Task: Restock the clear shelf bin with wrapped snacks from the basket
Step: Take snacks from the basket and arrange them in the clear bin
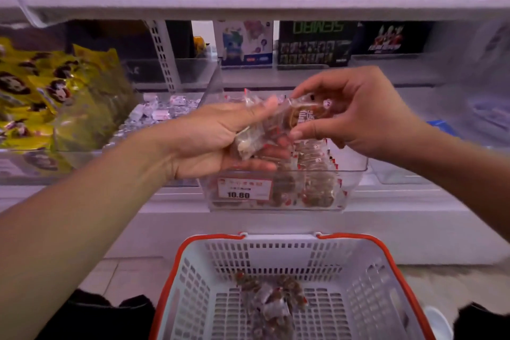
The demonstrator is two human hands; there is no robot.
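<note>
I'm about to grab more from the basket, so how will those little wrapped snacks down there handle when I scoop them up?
The wrapped snacks in the basket lie in a loose heap, so they will probably shift and scatter. Their clear glossy wrappers look slippery; some may slide out of a grip. The left hand holds several at once, so each is probably light.

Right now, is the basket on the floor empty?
No, a small heap of wrapped snacks lies on the bottom of the basket.

Left hand (218, 141) holds wrapped snacks (254, 132) above the clear bin (276, 193); right hand (356, 113) pinches one snack (300, 112).
</note>
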